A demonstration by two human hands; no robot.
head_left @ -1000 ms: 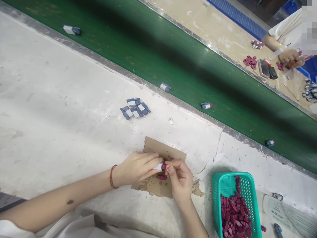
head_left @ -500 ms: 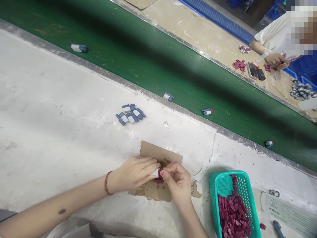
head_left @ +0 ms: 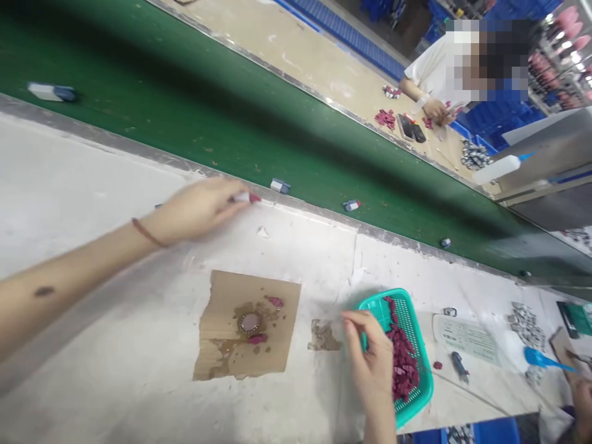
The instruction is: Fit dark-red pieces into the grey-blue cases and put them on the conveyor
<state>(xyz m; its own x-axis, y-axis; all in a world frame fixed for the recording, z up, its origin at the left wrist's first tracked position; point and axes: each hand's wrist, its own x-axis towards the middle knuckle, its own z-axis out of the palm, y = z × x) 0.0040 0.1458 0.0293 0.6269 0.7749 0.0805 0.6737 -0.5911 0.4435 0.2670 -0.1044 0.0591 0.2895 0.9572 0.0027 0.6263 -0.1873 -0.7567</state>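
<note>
My left hand (head_left: 203, 206) is closed around a small white plastic part with a maroon tip (head_left: 254, 197), near the belt's near edge. My right hand (head_left: 372, 357) is beside the left rim of a green basket (head_left: 428, 376) of maroon pieces (head_left: 402, 364). Its thumb and forefinger are pinched together; anything between them is too small to make out. Between the hands a stained cardboard sheet (head_left: 208, 357) lies on the table. On it are a round wet disc (head_left: 250, 322) and two maroon pieces, one (head_left: 257, 338) below the disc and another (head_left: 276, 301) above right.
A green conveyor belt (head_left: 185, 129) carries several blue-and-white parts, one (head_left: 280, 185) close to my left hand. Across it a co-worker's hands (head_left: 437, 111) handle small pieces. At right are a printed sheet (head_left: 467, 336), a dark blue part (head_left: 459, 366) and a blue-nozzled bottle (head_left: 515, 348).
My left hand has moved from the cardboard up to the belt edge with the white-and-maroon part. My right hand has let go of it and come over to the basket. The view has shifted right.
</note>
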